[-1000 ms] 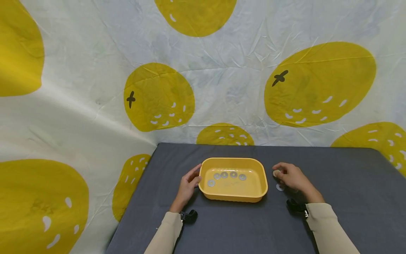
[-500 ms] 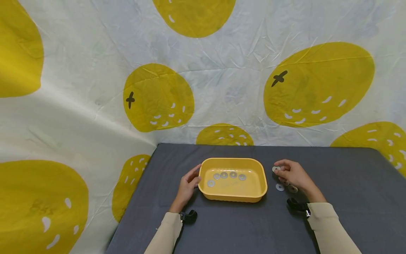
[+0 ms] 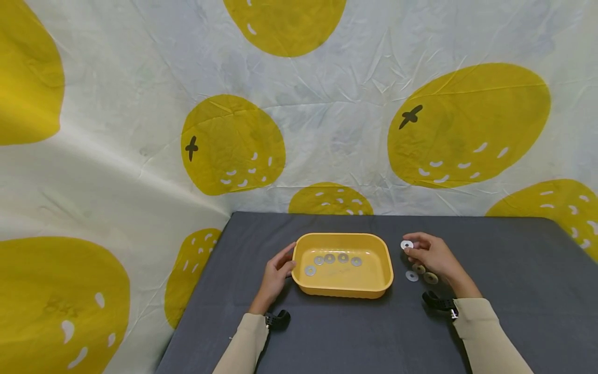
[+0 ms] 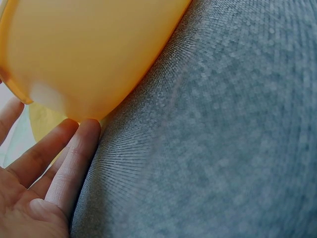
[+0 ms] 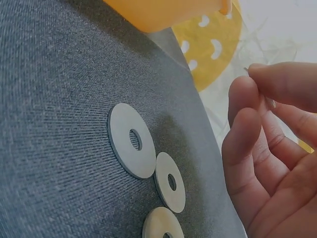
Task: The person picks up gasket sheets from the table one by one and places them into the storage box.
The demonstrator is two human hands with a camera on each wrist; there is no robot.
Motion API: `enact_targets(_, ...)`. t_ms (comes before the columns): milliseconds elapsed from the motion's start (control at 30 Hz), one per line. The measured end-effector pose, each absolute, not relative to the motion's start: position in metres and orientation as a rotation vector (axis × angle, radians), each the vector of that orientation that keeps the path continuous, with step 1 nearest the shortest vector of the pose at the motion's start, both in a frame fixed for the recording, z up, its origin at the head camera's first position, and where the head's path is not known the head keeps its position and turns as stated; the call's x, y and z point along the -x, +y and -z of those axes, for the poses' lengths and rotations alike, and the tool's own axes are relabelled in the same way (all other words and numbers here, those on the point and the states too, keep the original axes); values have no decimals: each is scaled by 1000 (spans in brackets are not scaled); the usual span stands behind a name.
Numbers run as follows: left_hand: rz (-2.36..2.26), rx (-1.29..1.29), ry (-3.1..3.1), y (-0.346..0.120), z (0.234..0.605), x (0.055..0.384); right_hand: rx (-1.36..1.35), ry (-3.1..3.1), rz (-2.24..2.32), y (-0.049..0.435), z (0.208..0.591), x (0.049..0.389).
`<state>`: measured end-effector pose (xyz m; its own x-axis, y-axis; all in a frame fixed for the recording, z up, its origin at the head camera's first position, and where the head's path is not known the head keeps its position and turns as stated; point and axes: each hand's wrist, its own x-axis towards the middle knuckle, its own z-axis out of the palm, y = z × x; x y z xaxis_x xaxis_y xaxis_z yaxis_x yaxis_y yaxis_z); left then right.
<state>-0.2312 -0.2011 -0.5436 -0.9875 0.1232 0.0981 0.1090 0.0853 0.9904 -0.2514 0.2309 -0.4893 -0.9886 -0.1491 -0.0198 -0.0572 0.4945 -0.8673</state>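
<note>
My right hand (image 3: 433, 255) holds a flat metal washer (image 3: 406, 244) between thumb and fingertips, raised above the dark cloth. In the right wrist view the washer shows only as a thin edge (image 5: 273, 103) among the fingers. Below that hand lie three more washers, one silver (image 3: 412, 276) and two with a yellower tint (image 3: 431, 278). A yellow rectangular tray (image 3: 343, 290) stands left of them, with several washers (image 3: 343, 257) flat on its floor. My left hand (image 3: 274, 275) touches the tray's left side, its extended fingertips (image 4: 89, 130) against the outer wall.
Dark grey cloth (image 3: 355, 337) covers the table. Behind it and along the left hangs a white curtain (image 3: 336, 135) with big yellow fruit prints. Black straps with small devices (image 3: 279, 319) sit on both wrists.
My right hand has risen slightly with the washer, which now tilts its face to the head camera. The washers beneath show more fully. My left hand and the tray stay put.
</note>
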Motion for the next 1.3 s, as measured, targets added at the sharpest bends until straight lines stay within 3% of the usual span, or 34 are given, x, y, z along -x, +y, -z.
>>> enact_targets(400,-2108,-278,2276,-199,517,216,168,2555,1610,234,489,254)
enact_targets(1300,-2098,-240,2335,-200,544,230,159,2730,1488,225,473,248)
